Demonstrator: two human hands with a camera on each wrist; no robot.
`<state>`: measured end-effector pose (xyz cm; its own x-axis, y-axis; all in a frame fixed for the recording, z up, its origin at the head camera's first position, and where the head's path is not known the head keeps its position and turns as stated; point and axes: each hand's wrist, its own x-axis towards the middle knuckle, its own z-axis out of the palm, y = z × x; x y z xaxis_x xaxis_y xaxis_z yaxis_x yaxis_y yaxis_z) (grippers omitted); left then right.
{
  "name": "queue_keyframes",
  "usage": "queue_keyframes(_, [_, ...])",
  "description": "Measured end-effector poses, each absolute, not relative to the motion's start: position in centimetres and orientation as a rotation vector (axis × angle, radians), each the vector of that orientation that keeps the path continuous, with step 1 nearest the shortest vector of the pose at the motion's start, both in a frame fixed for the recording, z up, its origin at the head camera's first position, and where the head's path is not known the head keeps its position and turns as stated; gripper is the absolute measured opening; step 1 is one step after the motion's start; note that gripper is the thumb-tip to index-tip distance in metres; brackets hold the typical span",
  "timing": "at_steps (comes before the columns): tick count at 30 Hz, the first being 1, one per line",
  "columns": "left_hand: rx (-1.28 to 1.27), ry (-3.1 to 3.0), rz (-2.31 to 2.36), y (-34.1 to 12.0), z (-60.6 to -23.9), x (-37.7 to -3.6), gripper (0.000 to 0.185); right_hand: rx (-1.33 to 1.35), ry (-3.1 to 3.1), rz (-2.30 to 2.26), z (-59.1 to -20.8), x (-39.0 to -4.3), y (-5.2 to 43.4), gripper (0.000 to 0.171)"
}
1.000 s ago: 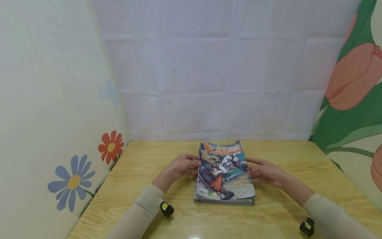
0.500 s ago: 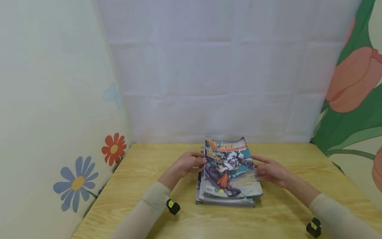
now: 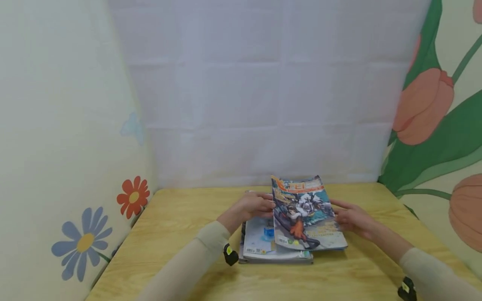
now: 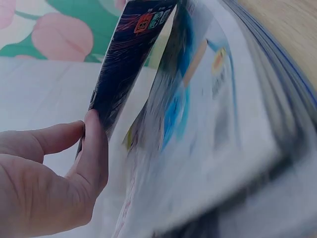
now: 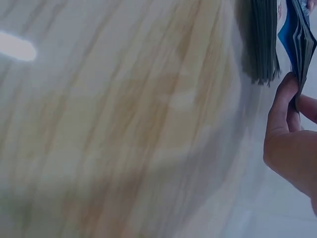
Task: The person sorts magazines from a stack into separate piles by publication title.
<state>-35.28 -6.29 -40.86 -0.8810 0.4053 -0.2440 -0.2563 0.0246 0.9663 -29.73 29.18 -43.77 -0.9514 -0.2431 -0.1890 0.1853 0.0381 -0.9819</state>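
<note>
A magazine with an orange-and-white title and comic-style figures is held up between both hands. My left hand pinches its left edge; in the left wrist view thumb and fingers grip the dark spine side. On the opposite edge, my right hand pinches the pages, fingers below and thumb above, as the right wrist view shows. Beneath and to the left lies a stack of magazines, its top cover pale with a blue picture. The raised magazine overlaps the stack's right part in the head view.
The wood-grain table carries the stack near its back half. Behind it hangs a creased white cloth. Painted flower panels stand at the left and right. A black wrist camera sits on the left sleeve.
The top magazine has come up off the stack and moved to the right, carried by both hands. The pale cover below has come into view. The head view has shifted slightly.
</note>
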Motion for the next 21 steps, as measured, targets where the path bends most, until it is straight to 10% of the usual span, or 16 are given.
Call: queue_keyframes(21, [0.069, 1.652, 1.992, 4.1, -43.0, -36.0, 0.052, 0.047, 2.305, -1.800, -44.8, -29.4, 36.9, 0.075])
